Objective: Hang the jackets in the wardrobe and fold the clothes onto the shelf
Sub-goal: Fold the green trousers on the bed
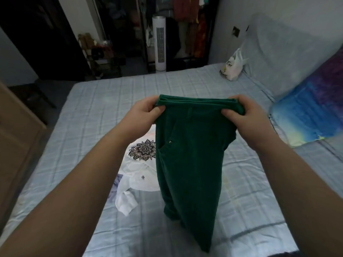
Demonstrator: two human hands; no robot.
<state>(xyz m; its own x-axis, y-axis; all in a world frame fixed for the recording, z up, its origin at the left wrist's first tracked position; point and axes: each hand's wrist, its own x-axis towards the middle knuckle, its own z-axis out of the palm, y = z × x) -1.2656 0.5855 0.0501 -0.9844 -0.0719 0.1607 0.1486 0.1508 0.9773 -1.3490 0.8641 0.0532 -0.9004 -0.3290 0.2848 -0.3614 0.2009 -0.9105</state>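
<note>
Green trousers (189, 164) are hanging folded lengthwise above the bed (89, 112), both hands pinching the waistband: left hand (143, 113) at its left end, right hand (245, 119) at its right. White printed garment (141, 164) is lying beneath, partly hidden. Plastic bag (233, 68) is sitting far right; wardrobe (189, 25) interior is staying dim.

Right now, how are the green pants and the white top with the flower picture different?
The green pants are held up in the air, hanging down; the white top lies on the bed. The left hand and right hand pinch the pants at the waistband; nothing holds the top. The pants are plain dark green; the top is white with a black round pattern. The pants hang straight; the top looks rumpled. Both are clothes not yet folded away.
</note>
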